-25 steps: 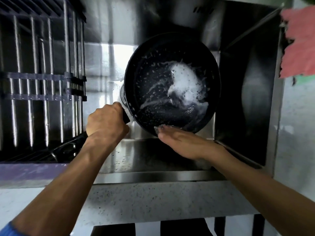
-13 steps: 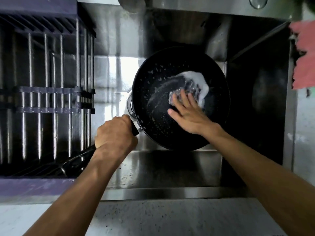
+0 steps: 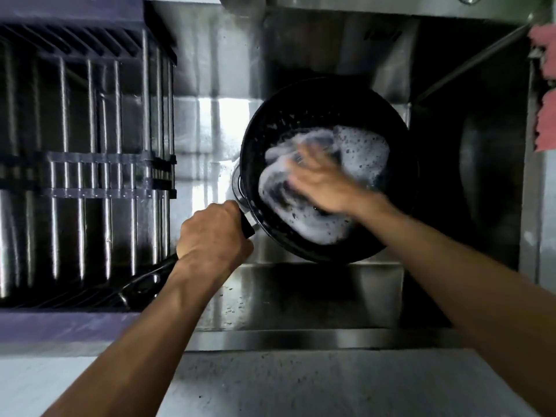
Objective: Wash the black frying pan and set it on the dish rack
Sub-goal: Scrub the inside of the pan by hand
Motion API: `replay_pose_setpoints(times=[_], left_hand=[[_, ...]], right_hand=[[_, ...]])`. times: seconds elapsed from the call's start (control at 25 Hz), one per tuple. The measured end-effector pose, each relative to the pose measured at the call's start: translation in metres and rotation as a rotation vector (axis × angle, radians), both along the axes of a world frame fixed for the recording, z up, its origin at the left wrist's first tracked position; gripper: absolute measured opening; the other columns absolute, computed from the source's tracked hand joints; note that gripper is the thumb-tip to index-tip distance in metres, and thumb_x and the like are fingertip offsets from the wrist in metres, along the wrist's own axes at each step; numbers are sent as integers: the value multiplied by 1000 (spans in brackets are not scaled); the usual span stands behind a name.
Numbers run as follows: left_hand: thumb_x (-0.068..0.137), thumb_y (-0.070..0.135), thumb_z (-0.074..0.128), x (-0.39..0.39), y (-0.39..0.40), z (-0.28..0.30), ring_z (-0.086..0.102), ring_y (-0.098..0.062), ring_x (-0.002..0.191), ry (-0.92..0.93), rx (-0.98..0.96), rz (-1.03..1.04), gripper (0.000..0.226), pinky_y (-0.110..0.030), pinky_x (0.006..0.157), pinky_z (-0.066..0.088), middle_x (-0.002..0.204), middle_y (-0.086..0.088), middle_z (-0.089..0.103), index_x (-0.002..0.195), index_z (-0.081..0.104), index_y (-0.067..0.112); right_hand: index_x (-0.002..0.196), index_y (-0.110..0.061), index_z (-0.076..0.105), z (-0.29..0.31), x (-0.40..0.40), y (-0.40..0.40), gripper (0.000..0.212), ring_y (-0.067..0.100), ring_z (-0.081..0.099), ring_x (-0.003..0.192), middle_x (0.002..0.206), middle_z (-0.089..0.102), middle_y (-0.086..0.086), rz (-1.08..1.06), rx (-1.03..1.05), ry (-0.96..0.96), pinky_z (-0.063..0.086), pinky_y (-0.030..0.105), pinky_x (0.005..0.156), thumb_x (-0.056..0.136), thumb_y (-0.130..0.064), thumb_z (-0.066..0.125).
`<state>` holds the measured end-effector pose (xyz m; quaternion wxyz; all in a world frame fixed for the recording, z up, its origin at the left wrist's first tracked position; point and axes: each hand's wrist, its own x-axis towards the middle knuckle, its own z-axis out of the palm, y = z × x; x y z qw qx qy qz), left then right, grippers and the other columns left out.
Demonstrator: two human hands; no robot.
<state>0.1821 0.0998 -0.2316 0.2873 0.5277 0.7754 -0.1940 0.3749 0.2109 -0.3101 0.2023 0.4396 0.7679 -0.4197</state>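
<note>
While our left hand keeps a clenched grip around the black handle, the black frying pan hangs tilted inside the steel sink, its open face turned up toward us. The handle runs from the pan's lower left edge, through our fist, and its free end reaches down to the near edge of the dish rack. That rack, with its upright metal bars and purple frame, stands just to the left of the pan, and the pan is not on it. White foam covers much of the pan's inner floor, thickest toward the upper right of it, with small flecks scattered up the wall on the left side. Our right hand lies inside the pan on the suds, fingers spread toward the pan's upper left; motion blur smears the hand, so we cannot tell whether its grip holds a sponge or scrubber or merely presses flat on the soapy surface. To the right of the pan, past the dark wall of the sink, a pink cloth hangs at the edge of view. Below the pan, beyond the sink's front rim, lies the speckled grey tabletop, crossed by both our forearms.
</note>
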Motion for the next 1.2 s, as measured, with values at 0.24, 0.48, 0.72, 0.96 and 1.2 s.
replay_pose_setpoints(times=[0.24,0.48,0.72,0.96,1.2], left_hand=[[80,23,67,1,0,4,45,-22,70,4,0,-20,32,-31,63,39,80,-3,52,110,59,18],[81,19,63,2,0,6,58,-27,79,-5,8,-16,31,-31,65,40,92,-6,62,112,58,16],[81,24,64,0,0,4,60,-27,82,-24,0,7,33,-31,67,41,91,-4,61,113,58,18],[79,27,64,1,-1,-2,64,-28,91,-8,-7,-20,36,-31,66,39,100,-5,65,114,57,19],[81,31,63,-1,-3,-5,64,-28,90,8,19,-51,34,-31,65,38,100,-5,65,113,57,20]], right_hand=[[160,-16,16,16,-19,-43,55,9,-21,148,168,-9,2,34,-130,146,-28,19,112,110,-38,22],[160,-25,12,8,8,-45,57,12,-13,153,167,-9,-6,-114,-126,103,-8,33,125,108,-44,27],[158,-39,-2,1,3,-11,61,5,-28,146,163,-23,-15,-256,-97,-15,-8,47,124,105,-55,23],[159,-29,-5,-13,-71,4,65,18,-19,152,164,-24,-3,-580,26,309,-9,49,124,106,-47,28],[158,-27,-9,-26,-75,0,71,7,-27,146,164,-24,-4,-432,163,438,-16,31,121,106,-42,36]])
